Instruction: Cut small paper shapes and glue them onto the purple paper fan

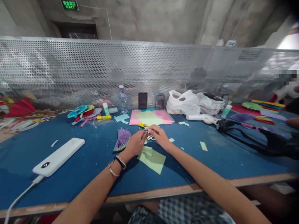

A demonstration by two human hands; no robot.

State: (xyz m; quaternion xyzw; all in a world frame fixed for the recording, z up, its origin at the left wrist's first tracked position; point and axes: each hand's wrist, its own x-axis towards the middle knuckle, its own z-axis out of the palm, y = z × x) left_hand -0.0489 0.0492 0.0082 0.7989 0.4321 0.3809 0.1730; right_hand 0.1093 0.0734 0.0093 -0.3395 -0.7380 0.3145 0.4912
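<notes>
Pale green paper [153, 161], a loose sheet, lies on the blue tabletop [93, 174] just to the near side of a person's two hands. The left hand [136, 140], with bracelets [121, 162] at its wrist, and the right hand [159, 134] meet at the fingertips, which are drawn close together; a small item seems to sit between them, but whether the fingers are clamped on it cannot be told. A pleated purple fan [122, 139] with a green edge lies spread just left of the left hand, while scissors [152, 138] show partly between the hands. Just beyond the fingers rests a yellow glue stick [142, 125], near a stack of pink and green sheets [149, 117] on the far side. To the right lies a green scrap [203, 146]. At near left is a white power bank [59, 157] with a cable [38, 179] plugged in; at far left sit colorful paper pieces [80, 112]. A clear bottle [123, 101] and, farther right, white plastic bags [183, 104] line the far side before a perforated metal screen [144, 62].
</notes>
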